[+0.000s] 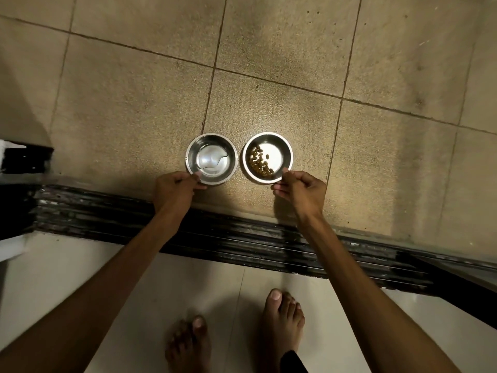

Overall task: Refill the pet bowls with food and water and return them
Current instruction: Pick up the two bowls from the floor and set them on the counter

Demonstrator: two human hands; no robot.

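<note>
water bowl (211, 158): steel, sits on the tan tiles just past the dark door track (242, 235), only a shallow puddle of water in it
food bowl (267, 157): right beside it, nearly touching, a small scatter of kibble on its left side
left hand (174, 191): fingers curled, pinching the water bowl's near rim
right hand (302, 191): same deal, curled and pinching the food bowl's near rim
what matters: each bowl lies straight ahead of its own hand, so lifting is just up and back over the track
my guess: both need refilling

No readable text, label, brand or number shows anywhere in view.
</note>
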